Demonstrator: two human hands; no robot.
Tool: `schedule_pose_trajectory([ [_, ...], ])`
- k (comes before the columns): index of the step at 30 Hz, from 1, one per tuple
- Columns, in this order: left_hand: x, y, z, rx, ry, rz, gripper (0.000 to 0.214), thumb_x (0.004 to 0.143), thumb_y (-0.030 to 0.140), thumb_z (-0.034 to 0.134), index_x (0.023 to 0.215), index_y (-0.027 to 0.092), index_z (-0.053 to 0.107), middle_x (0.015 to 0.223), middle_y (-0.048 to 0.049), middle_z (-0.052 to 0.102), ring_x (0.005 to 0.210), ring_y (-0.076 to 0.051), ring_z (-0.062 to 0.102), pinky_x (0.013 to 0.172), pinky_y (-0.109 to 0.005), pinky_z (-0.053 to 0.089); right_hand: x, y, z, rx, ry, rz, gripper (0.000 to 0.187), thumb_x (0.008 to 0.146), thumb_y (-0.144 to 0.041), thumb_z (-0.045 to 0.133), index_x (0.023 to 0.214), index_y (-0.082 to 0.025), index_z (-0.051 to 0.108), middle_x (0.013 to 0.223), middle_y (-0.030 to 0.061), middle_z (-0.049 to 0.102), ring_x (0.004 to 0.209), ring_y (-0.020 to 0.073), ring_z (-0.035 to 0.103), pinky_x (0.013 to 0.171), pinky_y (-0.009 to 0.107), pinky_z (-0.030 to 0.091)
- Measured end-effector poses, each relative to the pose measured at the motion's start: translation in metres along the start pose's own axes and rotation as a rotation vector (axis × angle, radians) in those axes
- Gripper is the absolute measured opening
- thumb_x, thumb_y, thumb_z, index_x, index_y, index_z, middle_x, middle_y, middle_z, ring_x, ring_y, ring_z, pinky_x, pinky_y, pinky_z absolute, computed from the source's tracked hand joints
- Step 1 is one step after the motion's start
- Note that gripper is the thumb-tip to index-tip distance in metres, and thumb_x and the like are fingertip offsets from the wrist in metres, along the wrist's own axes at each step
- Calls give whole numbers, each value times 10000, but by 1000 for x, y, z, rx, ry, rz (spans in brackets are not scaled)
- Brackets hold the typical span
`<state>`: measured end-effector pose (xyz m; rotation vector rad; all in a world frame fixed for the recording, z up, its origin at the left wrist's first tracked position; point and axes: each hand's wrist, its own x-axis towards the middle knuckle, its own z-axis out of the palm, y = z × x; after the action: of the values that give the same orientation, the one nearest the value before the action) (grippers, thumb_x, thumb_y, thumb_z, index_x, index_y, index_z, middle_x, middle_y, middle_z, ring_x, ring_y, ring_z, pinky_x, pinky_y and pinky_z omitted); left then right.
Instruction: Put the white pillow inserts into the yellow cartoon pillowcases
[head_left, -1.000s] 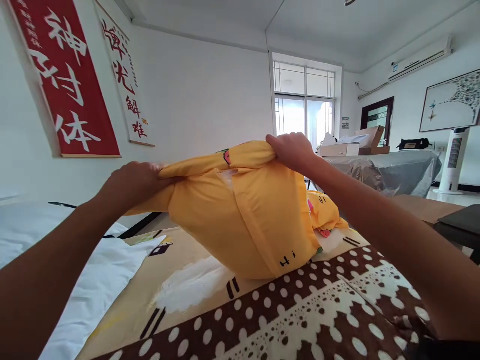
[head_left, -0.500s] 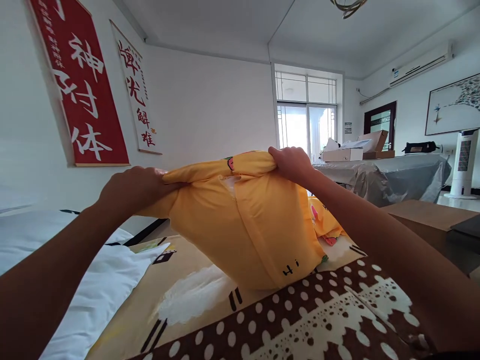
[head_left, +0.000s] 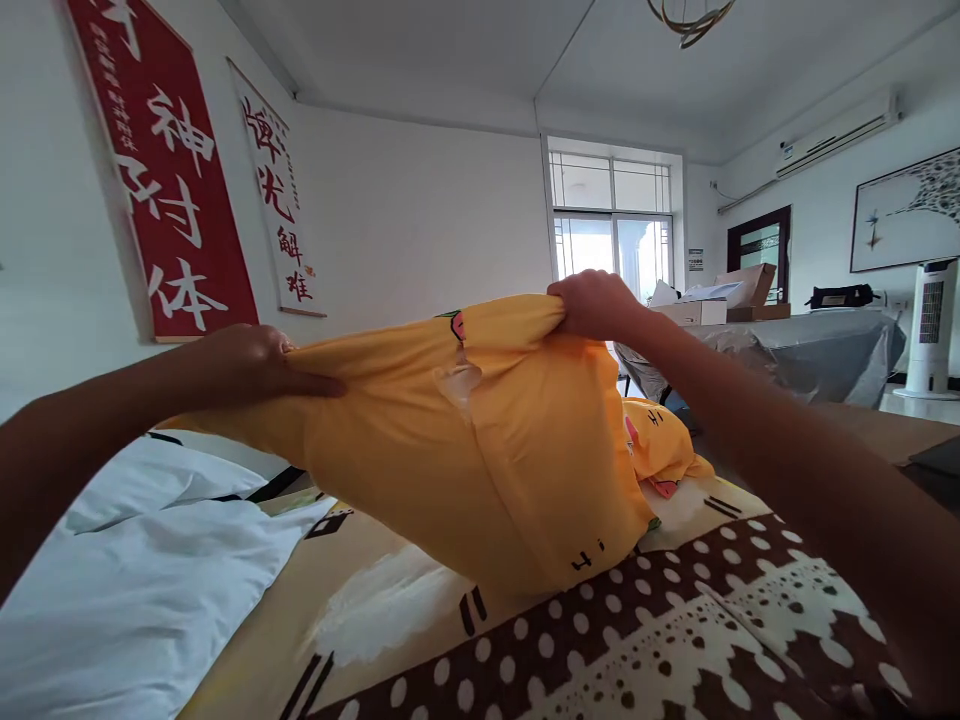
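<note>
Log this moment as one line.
left hand: gripping yellow cloth | right hand: gripping its upper edge | yellow cloth: stretched between hands, over patterned bed sheet | white fabric: at left

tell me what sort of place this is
Likely a room in a home, perhaps a bedroom: there's a patterned sheet, a red scroll on the wall and an air conditioner.
</note>
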<state>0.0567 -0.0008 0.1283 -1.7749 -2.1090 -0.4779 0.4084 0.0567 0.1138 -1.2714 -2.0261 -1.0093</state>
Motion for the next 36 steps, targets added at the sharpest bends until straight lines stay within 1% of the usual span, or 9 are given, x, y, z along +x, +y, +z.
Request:
schedule_pose_trajectory([
  [3,-7,9,-6,90,13,12,420,665,597,541,678,180,596,672,-17,605,720,-203,551,634,-261,370,3,1,-4,97,6,48,133,692,-294,545,757,-178,552,743,49,563,637,154,480,551,253,291],
  [7,-29,52,-5,-44,460,299,460,750,318,406,1156,139,526,1199,-90,564,1069,-233,526,911,-335,396,3,-18,5,198,42,105,156,677,-192,494,821,-175,551,756,60,562,644,163,477,551,255,305],
  [12,-49,133,4,-32,459,663,937,674,589,552,1419,135,208,1398,-162,388,1267,-330,375,1043,-498,278,15,-56,2,326,90,54,191,681,-214,525,865,-174,558,781,57,578,635,164,483,547,259,332],
  [17,-43,160,-1,-96,386,431,732,655,460,600,1301,196,378,954,-85,628,840,-270,599,713,-358,440,20,-63,-26,607,79,-15,251,687,-182,571,932,-129,579,823,61,604,725,166,533,600,261,397],
  [21,-40,143,-6,-227,306,319,416,632,560,604,802,182,578,758,-50,591,693,-208,555,573,-299,368,-4,-28,-21,1123,-30,-225,547,778,-241,561,1293,-174,389,1146,89,580,989,168,554,768,279,459],
  [24,-42,131,-9,-332,316,222,452,656,619,567,653,169,523,687,-43,554,622,-163,514,553,-282,347,-32,-17,10,1290,-388,-316,855,702,-245,677,1415,-250,205,1320,99,490,1162,193,493,870,306,461],
  [28,-47,127,-17,-282,362,155,469,698,611,504,690,145,551,681,-53,534,632,-176,510,572,-288,367,-73,-43,69,1380,-746,-328,879,657,-289,731,1409,-252,278,1315,82,511,1137,220,532,880,322,488],
  [31,-47,116,-25,-192,478,89,542,742,614,406,803,115,608,728,-84,543,712,-239,547,633,-341,416,-106,-54,118,1362,-682,-256,948,597,-311,772,1410,-252,288,1339,68,495,1158,240,520,937,340,466],
  [36,-41,67,-24,-243,524,-202,599,712,583,414,911,57,619,815,-129,584,777,-275,572,709,-371,464,-160,-35,200,952,-578,-192,934,449,-81,769,1315,-233,454,1437,70,386,1305,259,369,1085,333,307],
])
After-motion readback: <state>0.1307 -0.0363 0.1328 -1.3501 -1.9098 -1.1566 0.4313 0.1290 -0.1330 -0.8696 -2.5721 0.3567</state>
